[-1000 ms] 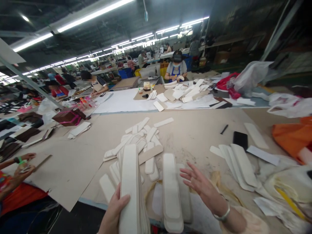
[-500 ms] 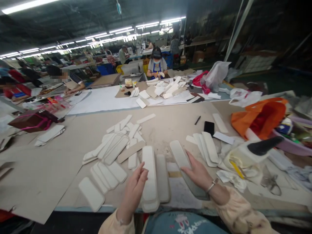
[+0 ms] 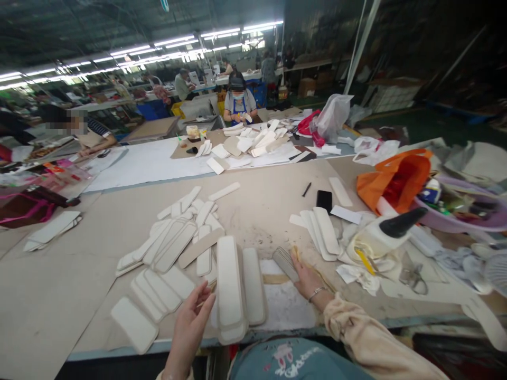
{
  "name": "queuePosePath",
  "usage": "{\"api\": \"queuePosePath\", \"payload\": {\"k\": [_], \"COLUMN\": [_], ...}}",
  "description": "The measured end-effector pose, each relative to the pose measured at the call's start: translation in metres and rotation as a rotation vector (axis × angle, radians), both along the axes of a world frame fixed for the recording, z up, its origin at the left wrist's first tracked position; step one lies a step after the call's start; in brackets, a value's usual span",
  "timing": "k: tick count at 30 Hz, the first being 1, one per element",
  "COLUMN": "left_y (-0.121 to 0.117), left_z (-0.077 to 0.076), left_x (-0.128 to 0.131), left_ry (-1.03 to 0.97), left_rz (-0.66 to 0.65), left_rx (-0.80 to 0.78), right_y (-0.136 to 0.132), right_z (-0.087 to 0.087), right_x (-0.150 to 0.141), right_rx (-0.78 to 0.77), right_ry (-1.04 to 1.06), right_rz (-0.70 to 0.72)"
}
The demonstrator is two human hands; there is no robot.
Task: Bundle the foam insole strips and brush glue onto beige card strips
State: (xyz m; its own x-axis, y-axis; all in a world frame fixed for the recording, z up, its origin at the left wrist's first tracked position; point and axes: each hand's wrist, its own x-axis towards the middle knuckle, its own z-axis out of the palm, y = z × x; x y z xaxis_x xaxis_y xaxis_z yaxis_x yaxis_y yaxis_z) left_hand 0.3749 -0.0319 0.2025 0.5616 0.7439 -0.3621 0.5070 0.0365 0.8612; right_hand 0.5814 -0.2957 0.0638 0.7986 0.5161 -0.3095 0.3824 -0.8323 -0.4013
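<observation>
Right hand [image 3: 305, 279] has tipped its strips [image 3: 284, 262] edge-up; grip evenly, edges flush; left hand [image 3: 191, 312] empty, half-open.

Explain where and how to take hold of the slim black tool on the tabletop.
The best grip is probably mid-length on the slim black tool, from above, with fingertips on its two long sides. It is thin and straight, lies flat, and has bare tabletop around it; the flat black rectangular object sits apart.
</observation>
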Motion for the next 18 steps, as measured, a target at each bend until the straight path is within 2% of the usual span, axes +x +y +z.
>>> {"api": "queuePosePath", "payload": {"k": [2, 4, 6, 8, 13, 18], "left_y": [0.003, 0.007, 0.01, 0.012, 0.014, 0.013], "left_z": [-0.008, -0.017, -0.027, -0.034, -0.045, -0.059], "left_x": [-0.002, -0.004, -0.005, -0.006, -0.009, -0.014], "left_ry": [-0.001, -0.017, -0.031, -0.029, -0.032, -0.027], "left_rz": [0.011, 0.02, 0.013, 0.01, -0.013, -0.033], "left_rx": [-0.007, -0.052, -0.118, -0.155, -0.166, -0.164], "right_y": [0.003, 0.013, 0.031, 0.054, 0.104, 0.126], "right_z": [0.006, 0.012, 0.016, 0.017, 0.007, -0.004], "right_x": [0.005, 0.005, 0.001, -0.008, -0.034, -0.046], "right_rx": [0.117, 0.334, 0.58, 0.721, 0.796, 0.82], "right_ry": [0.051, 0.178, 0.371, 0.52, 0.582, 0.574], "right_rz": [-0.051, -0.185, -0.329, -0.39, -0.425, -0.398]}}
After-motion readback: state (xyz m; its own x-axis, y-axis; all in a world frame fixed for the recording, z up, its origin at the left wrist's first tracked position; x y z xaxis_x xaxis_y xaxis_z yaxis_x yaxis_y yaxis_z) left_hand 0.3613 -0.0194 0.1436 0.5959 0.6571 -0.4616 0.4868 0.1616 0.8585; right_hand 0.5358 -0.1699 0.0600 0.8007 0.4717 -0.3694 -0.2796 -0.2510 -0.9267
